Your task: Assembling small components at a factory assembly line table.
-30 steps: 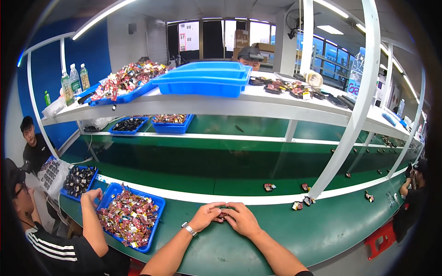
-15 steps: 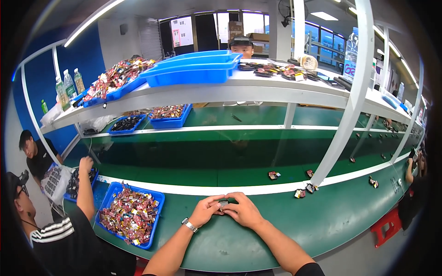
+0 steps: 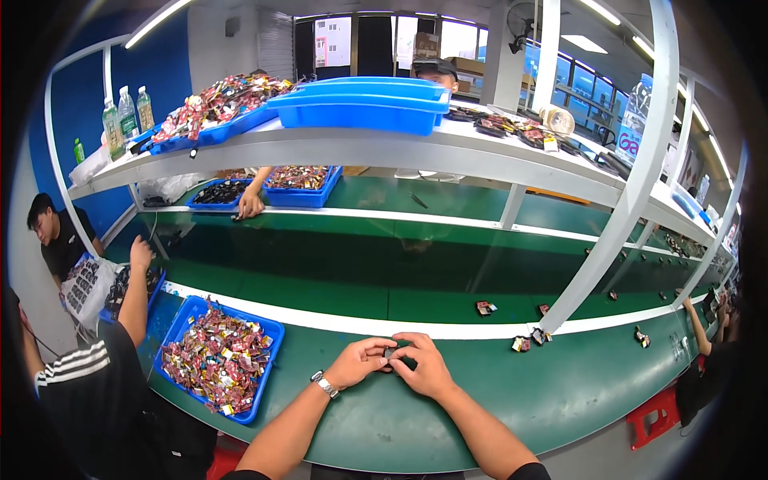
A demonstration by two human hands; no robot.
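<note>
Over the green bench, my left hand (image 3: 358, 366) and my right hand (image 3: 426, 371) meet with fingertips bent around a small dark part (image 3: 390, 352). Both hands pinch it from opposite sides, and the fingers cover most of it, so its exact kind cannot be made out. A wristwatch (image 3: 326, 385) is on my left wrist. To the left of my left hand sits a blue tray (image 3: 279, 329) heaped with small red, white and yellow electronic parts (image 3: 218, 358).
Beyond a white rail (image 3: 320, 322) runs a green conveyor belt (image 3: 432, 296) carrying scattered parts (image 3: 486, 308). More parts (image 3: 522, 344) lie by a slanted white post (image 3: 596, 248). A shelf (image 3: 384, 156) with blue trays (image 3: 360, 118) spans above. A co-worker's arm (image 3: 136, 292) is at left.
My hands keep hold of the small part while the view shifts slightly. Across the belt, another person's hand has come in beside the far blue trays. At right, a co-worker's arm now extends toward the belt.
</note>
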